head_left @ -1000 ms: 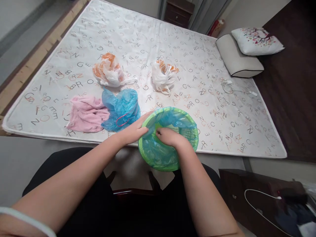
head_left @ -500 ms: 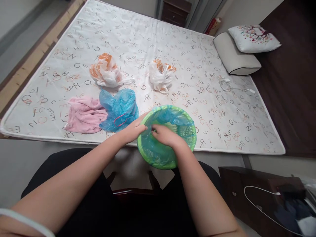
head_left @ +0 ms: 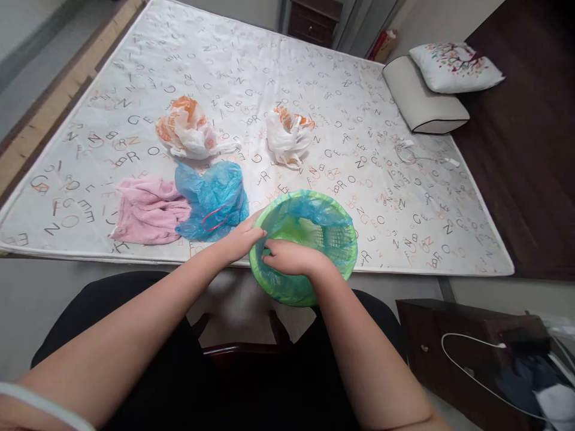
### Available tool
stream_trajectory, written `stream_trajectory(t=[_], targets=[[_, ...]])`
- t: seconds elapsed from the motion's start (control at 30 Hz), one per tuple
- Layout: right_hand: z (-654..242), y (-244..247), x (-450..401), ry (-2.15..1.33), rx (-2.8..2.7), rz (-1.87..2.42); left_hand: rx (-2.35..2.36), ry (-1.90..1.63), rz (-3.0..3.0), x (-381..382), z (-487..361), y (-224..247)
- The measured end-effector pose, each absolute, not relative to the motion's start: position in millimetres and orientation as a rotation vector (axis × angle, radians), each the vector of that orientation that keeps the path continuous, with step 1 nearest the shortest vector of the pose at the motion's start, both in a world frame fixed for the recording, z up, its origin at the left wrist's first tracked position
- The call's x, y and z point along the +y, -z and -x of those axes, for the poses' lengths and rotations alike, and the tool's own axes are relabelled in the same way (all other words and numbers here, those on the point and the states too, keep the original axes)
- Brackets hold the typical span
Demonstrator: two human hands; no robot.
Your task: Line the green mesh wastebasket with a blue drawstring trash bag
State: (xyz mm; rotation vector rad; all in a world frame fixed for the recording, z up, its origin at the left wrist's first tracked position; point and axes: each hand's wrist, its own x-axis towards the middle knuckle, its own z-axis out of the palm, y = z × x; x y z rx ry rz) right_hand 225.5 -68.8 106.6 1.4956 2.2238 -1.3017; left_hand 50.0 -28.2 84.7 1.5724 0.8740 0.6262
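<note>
A green mesh basket (head_left: pixel 345 254) sits at the near edge of the mattress (head_left: pixel 287 78), lined with a thin blue plastic bag (head_left: pixel 314 209). My left hand (head_left: pixel 240 238) grips the basket's left rim over the bag. My right hand (head_left: pixel 291 258) is over the near rim and pinches the blue bag's edge there. The two hands almost touch.
A crumpled blue bag (head_left: pixel 212 199) with a pink band lies left of the basket, beside a pink towel (head_left: pixel 148 209). Two white-and-orange bags (head_left: pixel 188 129) (head_left: pixel 287 134) lie farther back. Pillows (head_left: pixel 426 105) and a white cable (head_left: pixel 417 155) sit at right; a dark cabinet (head_left: pixel 471 353) stands bottom right.
My right hand has slid left along the basket's near rim toward my left hand, drawing the blue bag's edge with it. The left hand has stayed on the rim.
</note>
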Motion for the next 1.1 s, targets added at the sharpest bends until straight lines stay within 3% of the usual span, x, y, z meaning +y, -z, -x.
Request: stream_trajectory(t=[0.23, 0.37, 0.43, 0.6, 0.7, 0.77, 0.87, 0.97, 1.1], targets=[[-237, -109, -67, 1.159, 2.021, -1.589, 0.913, -0.592, -1.571, -26, -43, -76], [-240, -108, -67, 1.469, 1.870, -1.422, 0.941, -0.570, -1.648, -22, -40, -78], [-246, -108, -65, 1.522, 1.942, -1.538, 0.954, -0.552, -1.675, -19, -39, -78], [-275, -108, -50, 0.985, 2.101, -2.331, 0.929, -0.541, -1.636, -17, -37, -74], [-277, -106, -47, 0.819, 2.039, -2.534, 0.935, -0.538, -1.652, -19, -38, -74], [-266, -105, -51, 0.934, 2.086, -2.394, 0.937, -0.540, -1.637, -20, -39, -74], [-241, -104, -63, 1.267, 2.120, -1.832, 0.940, -0.552, -1.630, -21, -40, -76], [-220, -106, -74, 1.334, 2.054, -1.406, 0.939, -0.546, -1.675, -21, -40, -77], [-221, -105, -72, 1.296, 2.089, -1.456, 0.937, -0.532, -1.684, -21, -40, -77]])
